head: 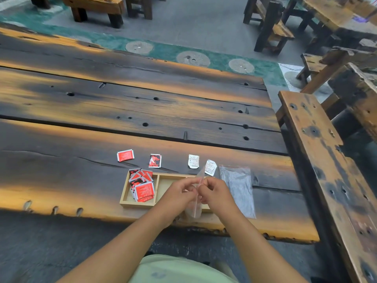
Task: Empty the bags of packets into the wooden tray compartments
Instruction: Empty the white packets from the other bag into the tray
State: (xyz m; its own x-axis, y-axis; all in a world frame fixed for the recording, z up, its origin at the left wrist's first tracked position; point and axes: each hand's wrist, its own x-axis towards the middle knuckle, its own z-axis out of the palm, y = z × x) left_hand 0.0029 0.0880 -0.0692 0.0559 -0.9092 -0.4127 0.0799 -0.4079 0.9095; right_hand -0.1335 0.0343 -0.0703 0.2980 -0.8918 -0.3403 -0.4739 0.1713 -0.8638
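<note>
Left hand, right hand, forearms bare; pale green garment on torso.

Even soft daylight, no hard shadows; wide-angle warp, blur at edges.

No text can be read. Print is seen on the red packets in the tray and on the white packets on the counter, but it is too small and blurred.
</note>
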